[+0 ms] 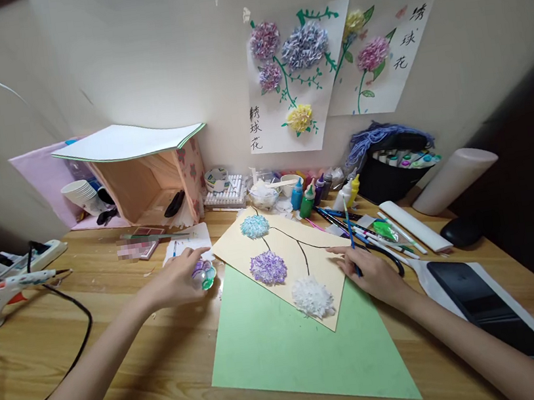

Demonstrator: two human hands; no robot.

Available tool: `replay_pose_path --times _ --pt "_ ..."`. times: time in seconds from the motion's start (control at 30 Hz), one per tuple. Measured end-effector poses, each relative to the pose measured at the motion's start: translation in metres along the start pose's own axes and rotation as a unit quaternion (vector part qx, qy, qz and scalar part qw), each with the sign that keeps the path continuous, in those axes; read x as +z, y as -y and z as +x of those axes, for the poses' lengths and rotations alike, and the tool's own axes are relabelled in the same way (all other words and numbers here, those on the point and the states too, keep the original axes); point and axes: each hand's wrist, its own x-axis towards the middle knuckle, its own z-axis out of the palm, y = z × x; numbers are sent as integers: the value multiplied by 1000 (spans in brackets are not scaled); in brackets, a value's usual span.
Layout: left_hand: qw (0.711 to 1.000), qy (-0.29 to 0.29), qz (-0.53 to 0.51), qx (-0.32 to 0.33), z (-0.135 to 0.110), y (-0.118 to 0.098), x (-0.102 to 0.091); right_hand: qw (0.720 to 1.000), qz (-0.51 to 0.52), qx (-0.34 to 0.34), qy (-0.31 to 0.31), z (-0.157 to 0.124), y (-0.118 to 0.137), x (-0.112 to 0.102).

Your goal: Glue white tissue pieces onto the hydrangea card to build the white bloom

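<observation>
My left hand [179, 280] has its fingers on the rim of a small flower-shaped paint palette [207, 275] with purple and green paint in it. In my right hand [374, 271] a thin paintbrush [349, 228] stands nearly upright between the fingers, at the right edge of a cream sheet [229, 248]. Dark painted stems run across that sheet to a blue flower [255, 226], a purple flower [268, 268] and a white flower [312, 297], all with raised, shredded petals. Beneath it lies a larger green sheet [310, 366].
Paint bottles [307, 199], loose pens and scissors [387, 256] crowd the back right. A phone [462, 285] lies near the right arm, and a glue gun [6, 293] with its cord at left. Behind stands an open box [144, 177]; flower pictures [288, 84] hang above.
</observation>
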Motion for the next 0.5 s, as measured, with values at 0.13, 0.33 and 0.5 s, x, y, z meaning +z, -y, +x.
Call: replay_pose_path --times 0.13,0.33,0.5 --pt "996 20 89 8 -5 1 10 1000 -5 -22 0 -2 2 8" --pt "998 -13 44 -35 15 2 8 999 6 -11 -32 -8 1 14" --pt "995 -38 -35 -89 65 -5 17 999 19 1 -48 -8 3 11"
